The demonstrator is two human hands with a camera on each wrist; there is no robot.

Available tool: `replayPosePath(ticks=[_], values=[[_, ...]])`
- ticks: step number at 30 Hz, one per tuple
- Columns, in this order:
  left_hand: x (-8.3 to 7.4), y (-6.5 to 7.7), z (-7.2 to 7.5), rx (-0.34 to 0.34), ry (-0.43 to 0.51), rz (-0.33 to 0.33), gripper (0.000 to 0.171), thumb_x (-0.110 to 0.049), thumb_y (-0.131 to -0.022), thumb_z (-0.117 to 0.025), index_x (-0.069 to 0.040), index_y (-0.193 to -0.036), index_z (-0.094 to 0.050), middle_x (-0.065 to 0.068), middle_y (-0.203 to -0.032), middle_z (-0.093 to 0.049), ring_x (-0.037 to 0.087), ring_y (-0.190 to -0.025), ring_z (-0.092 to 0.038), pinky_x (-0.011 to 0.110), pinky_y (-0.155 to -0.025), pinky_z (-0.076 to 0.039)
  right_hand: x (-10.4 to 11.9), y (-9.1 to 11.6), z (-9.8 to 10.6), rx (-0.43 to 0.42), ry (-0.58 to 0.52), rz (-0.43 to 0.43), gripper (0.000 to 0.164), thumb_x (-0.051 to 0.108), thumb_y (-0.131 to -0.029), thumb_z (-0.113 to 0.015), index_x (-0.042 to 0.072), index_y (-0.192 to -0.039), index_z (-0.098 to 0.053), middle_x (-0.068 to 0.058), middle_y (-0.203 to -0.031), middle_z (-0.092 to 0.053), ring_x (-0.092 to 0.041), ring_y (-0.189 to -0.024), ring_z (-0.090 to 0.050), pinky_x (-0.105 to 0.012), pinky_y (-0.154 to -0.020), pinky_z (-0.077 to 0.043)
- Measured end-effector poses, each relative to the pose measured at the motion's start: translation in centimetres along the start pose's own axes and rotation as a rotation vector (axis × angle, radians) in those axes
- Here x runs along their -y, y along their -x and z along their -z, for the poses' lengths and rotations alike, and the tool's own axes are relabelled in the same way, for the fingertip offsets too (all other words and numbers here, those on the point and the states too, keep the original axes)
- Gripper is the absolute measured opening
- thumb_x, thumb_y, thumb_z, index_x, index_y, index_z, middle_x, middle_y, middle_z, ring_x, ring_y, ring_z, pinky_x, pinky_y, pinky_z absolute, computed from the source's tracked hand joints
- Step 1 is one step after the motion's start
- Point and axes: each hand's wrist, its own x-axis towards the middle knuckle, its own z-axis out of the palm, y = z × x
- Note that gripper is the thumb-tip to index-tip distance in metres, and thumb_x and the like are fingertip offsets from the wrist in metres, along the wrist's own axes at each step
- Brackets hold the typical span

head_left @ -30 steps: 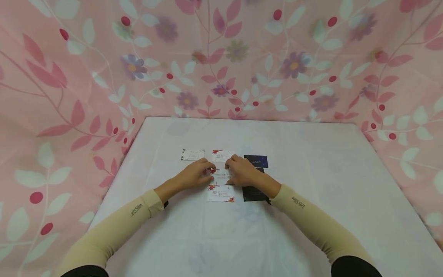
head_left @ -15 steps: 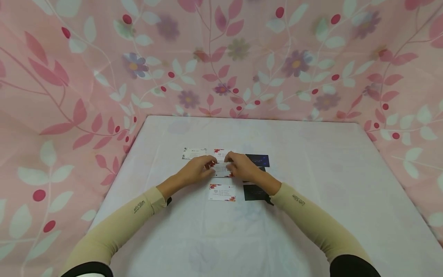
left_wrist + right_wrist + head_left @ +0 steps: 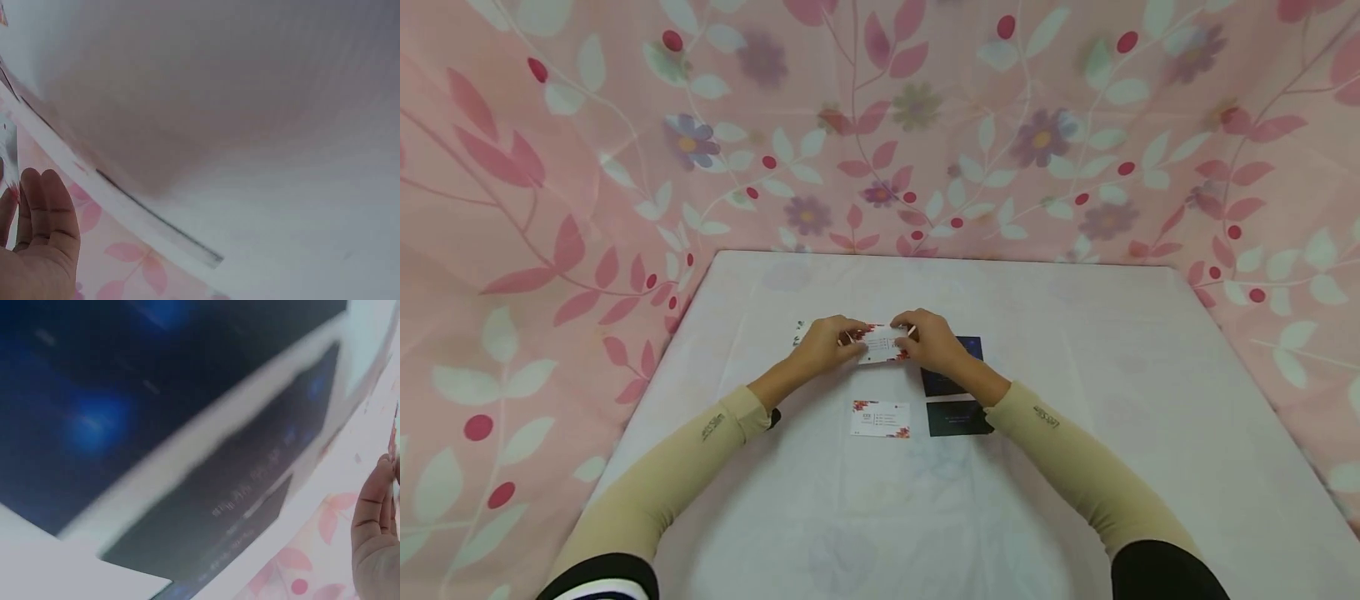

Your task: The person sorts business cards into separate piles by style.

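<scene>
In the head view, both hands hold a white business card (image 3: 880, 343) with red floral corners, raised off the table over the middle column. My left hand (image 3: 831, 343) pinches its left edge, and my right hand (image 3: 932, 342) pinches its right edge. A matching white card (image 3: 880, 418) lies flat below them. Most of another white card (image 3: 799, 332) is covered by the left hand. To the right, partly under the right forearm, lie a dark blue card (image 3: 973, 346), a black card (image 3: 940, 385) and a dark green card (image 3: 953, 419). Whatever lies behind the held card is hidden.
The cards lie on a white-covered table (image 3: 1075, 350). A pink floral curtain (image 3: 880, 125) surrounds the table's back and sides. In the right wrist view, dark cards (image 3: 237, 469) fill much of the frame below the hand.
The middle white card has left its place in the column and risen away from me, held by both hands. It now covers the far white card's spot. The near white card stays put.
</scene>
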Motion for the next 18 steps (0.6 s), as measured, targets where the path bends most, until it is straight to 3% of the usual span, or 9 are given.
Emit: replayPosePath(ticks=[5, 8, 12, 18], values=[[-0.1, -0.9, -0.1, 0.038, -0.272, -0.121, 0.065, -0.038, -0.079, -0.084, -0.009, -0.132, -0.061, 0.009, -0.118, -0.063, 0.023, -0.102, -0.062, 0.039, -0.081, -0.056, -0.6, -1.0, 0.6, -0.022, -0.087, -0.080, 0.029, 0.012, -0.092, -0.069, 0.004, -0.121, -0.069, -0.014, -0.113, -0.069, -0.024, -0.092, -0.067, -0.035, -0.080, -0.057], [0.0, -1.3, -0.2, 0.042, -0.387, -0.145, 0.068, -0.041, -0.077, -0.084, -0.010, -0.132, -0.060, 0.009, -0.123, -0.062, 0.025, -0.110, -0.060, 0.041, -0.085, -0.055, -0.9, -1.3, 0.6, -0.006, -0.139, -0.114, 0.031, 0.012, -0.093, -0.068, 0.003, -0.122, -0.068, -0.015, -0.118, -0.069, -0.026, -0.095, -0.067, -0.036, -0.079, -0.057], [0.2, -2.0, -0.3, 0.063, -0.434, -0.137, 0.063, -0.040, -0.077, -0.085, -0.010, -0.128, -0.063, 0.008, -0.122, -0.063, 0.027, -0.109, -0.061, 0.043, -0.085, -0.054, -1.2, -1.5, 0.5, 0.017, -0.099, -0.107, 0.035, 0.016, -0.092, -0.070, 0.003, -0.124, -0.066, -0.015, -0.122, -0.065, -0.026, -0.097, -0.066, -0.035, -0.080, -0.056], [0.7, -3.4, -0.2, 0.126, -0.446, -0.075, 0.065, -0.042, -0.077, -0.084, -0.010, -0.129, -0.063, 0.009, -0.123, -0.063, 0.028, -0.111, -0.061, 0.045, -0.091, -0.052, -1.2, -2.0, 0.4, 0.101, 0.127, -0.059, 0.060, 0.030, -0.085, -0.079, 0.004, -0.134, -0.059, -0.013, -0.130, -0.058, -0.026, -0.109, -0.060, -0.038, -0.096, -0.051]])
